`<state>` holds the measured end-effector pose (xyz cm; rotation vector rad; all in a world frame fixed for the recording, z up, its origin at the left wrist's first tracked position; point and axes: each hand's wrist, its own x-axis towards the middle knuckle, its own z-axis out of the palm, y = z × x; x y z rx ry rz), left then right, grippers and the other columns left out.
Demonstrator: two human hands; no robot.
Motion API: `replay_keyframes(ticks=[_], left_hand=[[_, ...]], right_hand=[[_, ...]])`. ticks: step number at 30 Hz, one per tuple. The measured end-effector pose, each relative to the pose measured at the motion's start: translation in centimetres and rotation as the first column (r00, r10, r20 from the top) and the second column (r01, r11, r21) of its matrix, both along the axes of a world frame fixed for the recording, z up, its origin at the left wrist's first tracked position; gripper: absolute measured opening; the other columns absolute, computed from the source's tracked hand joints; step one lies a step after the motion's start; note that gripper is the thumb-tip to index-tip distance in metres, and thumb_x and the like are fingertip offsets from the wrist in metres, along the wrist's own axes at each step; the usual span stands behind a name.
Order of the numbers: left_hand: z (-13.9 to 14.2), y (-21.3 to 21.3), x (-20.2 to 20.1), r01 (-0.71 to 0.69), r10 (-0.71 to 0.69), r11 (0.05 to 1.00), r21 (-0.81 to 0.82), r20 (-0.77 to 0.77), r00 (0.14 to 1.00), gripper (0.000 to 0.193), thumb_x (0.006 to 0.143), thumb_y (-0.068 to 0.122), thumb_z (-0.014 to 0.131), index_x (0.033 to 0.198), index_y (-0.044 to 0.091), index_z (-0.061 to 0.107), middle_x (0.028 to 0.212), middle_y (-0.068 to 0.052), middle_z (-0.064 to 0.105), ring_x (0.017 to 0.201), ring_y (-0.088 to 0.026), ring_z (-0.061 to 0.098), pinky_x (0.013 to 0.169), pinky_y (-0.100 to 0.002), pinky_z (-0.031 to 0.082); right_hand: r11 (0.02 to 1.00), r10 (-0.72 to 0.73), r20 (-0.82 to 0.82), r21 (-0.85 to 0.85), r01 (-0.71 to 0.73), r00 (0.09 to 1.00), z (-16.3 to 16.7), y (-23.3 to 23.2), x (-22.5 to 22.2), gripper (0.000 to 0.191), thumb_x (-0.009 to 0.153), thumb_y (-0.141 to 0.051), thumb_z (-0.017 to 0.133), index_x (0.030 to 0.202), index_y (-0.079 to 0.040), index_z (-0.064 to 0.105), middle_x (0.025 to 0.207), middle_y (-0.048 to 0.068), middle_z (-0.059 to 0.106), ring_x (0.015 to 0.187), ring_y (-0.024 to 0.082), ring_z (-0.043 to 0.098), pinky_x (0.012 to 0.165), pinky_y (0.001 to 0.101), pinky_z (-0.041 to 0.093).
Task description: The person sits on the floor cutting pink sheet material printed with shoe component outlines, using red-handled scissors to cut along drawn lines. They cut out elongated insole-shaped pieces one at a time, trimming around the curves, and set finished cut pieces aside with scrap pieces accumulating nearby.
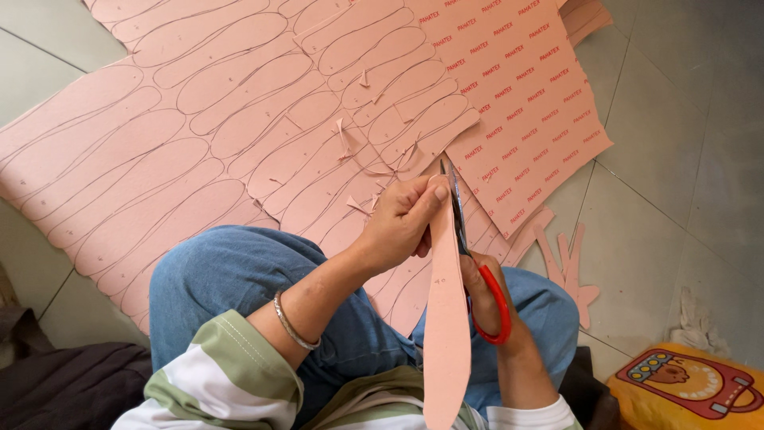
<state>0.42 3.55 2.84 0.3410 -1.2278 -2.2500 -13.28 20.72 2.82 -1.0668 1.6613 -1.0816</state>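
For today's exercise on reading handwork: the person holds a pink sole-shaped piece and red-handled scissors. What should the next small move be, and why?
Probably close the scissors a short way and cut on along the edge of the pink sole piece. The blades lie against its right edge near the top, the left hand pinches the tip, and the right hand is in the red handles, so the trim looks unfinished near the tip.
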Motion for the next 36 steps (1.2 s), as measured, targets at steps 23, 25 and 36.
replay_keyframes(ticks=[23,25,36], left_hand=[[-3.4,-2.7,-1.2,-0.403,0.378,0.877,0.262,0.142,0.915,0.027,0.101,0.028,0.063,0.092,0.002,0.065,0.076,-0.008,0.07,0.06,-0.013,0.069,0.054,-0.026,0.059],[-3.5,-2.9,-1.3,-0.43,0.414,0.852,0.3,0.118,0.903,0.024,0.1,0.025,0.065,0.094,0.001,0.066,0.08,-0.009,0.072,0.065,-0.014,0.072,0.059,-0.027,0.062],[-3.7,-3.1,-0.7,0.026,-0.076,0.991,0.134,0.383,0.92,0.017,0.085,0.011,0.077,0.081,0.001,0.064,0.07,-0.01,0.07,0.06,-0.016,0.07,0.052,-0.027,0.057]], right_hand=[[0.955,-0.197,0.547,-0.08,0.285,0.814,2.2,0.6,-3.5,0.062,0.097,-0.052,0.061,0.125,0.003,0.063,0.101,0.016,0.071,0.089,0.021,0.073,0.075,0.0324,0.06],[0.936,-0.185,0.54,-0.157,0.314,0.821,2.4,1.1,-4.6,0.045,0.103,-0.031,0.066,0.129,0.006,0.063,0.107,0.018,0.07,0.092,0.022,0.072,0.078,0.032,0.059],[0.71,-0.592,0.389,-0.164,0.685,0.706,2.8,0.9,-7.6,0.021,0.1,-0.004,0.06,0.12,0.001,0.065,0.103,0.013,0.072,0.085,0.018,0.074,0.077,0.0295,0.063]])
